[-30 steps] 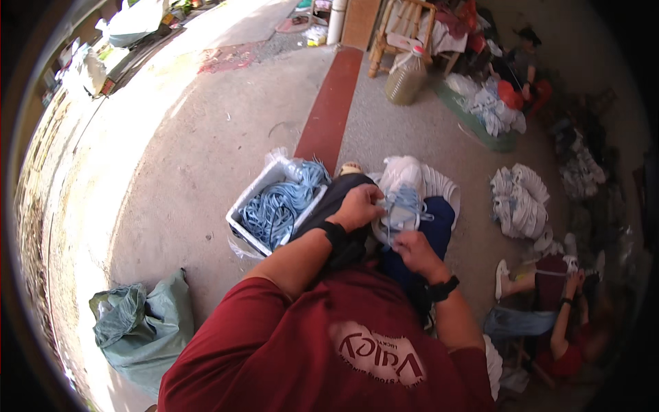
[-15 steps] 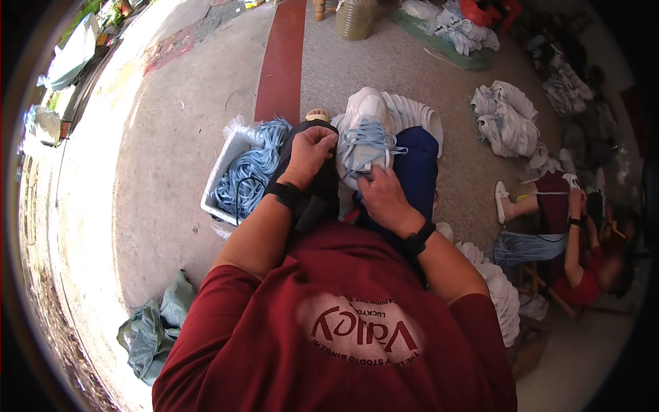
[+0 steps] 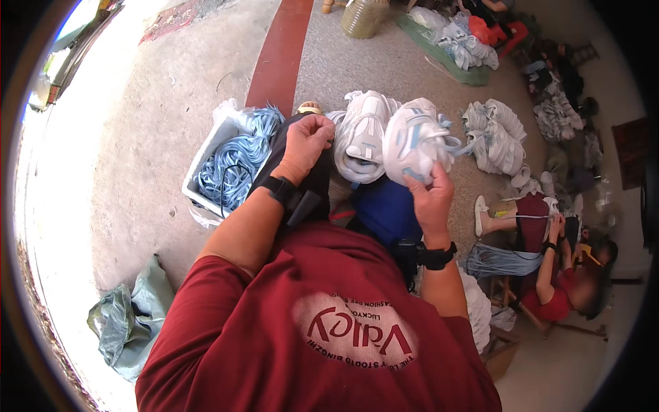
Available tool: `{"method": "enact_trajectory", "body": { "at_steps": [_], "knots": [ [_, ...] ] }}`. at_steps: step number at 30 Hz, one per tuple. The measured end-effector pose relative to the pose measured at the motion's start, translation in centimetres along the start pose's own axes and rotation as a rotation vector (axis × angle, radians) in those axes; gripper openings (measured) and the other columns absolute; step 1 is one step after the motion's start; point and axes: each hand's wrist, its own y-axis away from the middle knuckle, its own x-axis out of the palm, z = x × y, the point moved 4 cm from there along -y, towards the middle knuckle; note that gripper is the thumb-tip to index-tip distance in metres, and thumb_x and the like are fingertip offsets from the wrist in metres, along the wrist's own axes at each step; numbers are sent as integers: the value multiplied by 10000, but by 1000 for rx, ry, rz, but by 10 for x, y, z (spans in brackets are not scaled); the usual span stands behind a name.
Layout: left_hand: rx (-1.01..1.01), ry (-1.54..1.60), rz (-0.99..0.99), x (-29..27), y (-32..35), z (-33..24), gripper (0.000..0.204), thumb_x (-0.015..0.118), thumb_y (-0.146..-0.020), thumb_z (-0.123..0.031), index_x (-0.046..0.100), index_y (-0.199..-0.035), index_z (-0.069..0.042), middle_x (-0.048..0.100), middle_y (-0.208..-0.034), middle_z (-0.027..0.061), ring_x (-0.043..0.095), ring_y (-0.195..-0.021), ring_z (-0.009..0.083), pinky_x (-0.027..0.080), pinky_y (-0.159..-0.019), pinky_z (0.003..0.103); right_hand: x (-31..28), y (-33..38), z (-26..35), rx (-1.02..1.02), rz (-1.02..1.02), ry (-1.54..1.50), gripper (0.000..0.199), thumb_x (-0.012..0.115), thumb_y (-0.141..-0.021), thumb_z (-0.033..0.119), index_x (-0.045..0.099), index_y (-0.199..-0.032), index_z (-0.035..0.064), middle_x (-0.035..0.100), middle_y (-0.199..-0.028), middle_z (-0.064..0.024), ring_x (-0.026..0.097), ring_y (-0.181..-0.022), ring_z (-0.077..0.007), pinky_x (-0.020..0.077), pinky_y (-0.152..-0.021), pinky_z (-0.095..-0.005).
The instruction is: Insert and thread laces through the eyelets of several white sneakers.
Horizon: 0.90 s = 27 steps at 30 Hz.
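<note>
- Clearly, the white shoe upper (image 3: 416, 137) is just right of the frame's upper centre; the right hand (image 3: 431, 196) pinches its lower edge between thumb and fingers; this seemingly leaves the pale blue lace (image 3: 449, 142) hanging free.
- The left hand (image 3: 310, 141) is just left of centre, thumb and fingertips pressed together; whether a thin thing lies between them, I cannot tell.
- Between the hands sits a stack of white uppers (image 3: 367, 134), perhaps nested to save room.
- Left of centre, the white box (image 3: 194, 187) holds a heap of blue laces (image 3: 237, 161); it stands beside the left leg, probably for easy reach.
- Farther right lies another pile of uppers (image 3: 495, 134) on the floor (image 3: 185, 103); beyond it, at lower right, a co-worker (image 3: 552, 281) sits; a green bag (image 3: 134, 316) slumps at lower left.
</note>
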Motion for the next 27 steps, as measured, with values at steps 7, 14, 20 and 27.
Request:
{"method": "enact_trajectory", "body": {
  "at_steps": [7, 14, 20, 27],
  "knots": [
    [154, -112, 65, 9, 0, 5, 56, 610, -794, -44, 616, -829, -1, 605, -718, 20, 556, -634, 99, 464, -595, 235, 48, 19, -5, -382, 131, 506, 290, 664, -680, 23, 532, -932, -33, 575, -902, -209, 556, -854, -400, 455, -737, -428],
    [735, -1262, 556, 75, 41, 17, 282, 706, -637, -152, 584, -884, -92, 502, -888, 59, 523, -900, 242, 454, -767, 348, -16, -16, -10, -67, -394, -2, 200, 673, -793, 61, 569, -937, -31, 611, -895, -56, 534, -822, -107, 453, -756, -276],
    [815, -1201, 465, 78, 42, 12, 126, 578, -721, -133, 592, -840, -96, 543, -905, 71, 541, -874, 259, 452, -754, 377, -21, -7, -14, -34, -368, -186, 218, 658, -810, 54, 559, -988, -25, 599, -971, -47, 530, -887, -115, 423, -835, -271],
    [187, -274, 584, 6, 30, -99, 261, 741, -658, -54, 609, -881, -25, 621, -842, 4, 569, -742, 113, 461, -673, 261, -76, -24, -13, -127, -517, -608, 293, 630, -819, 29, 540, -1091, -32, 595, -1055, -77, 560, -955, -159, 429, -883, -298]
  ]
}}
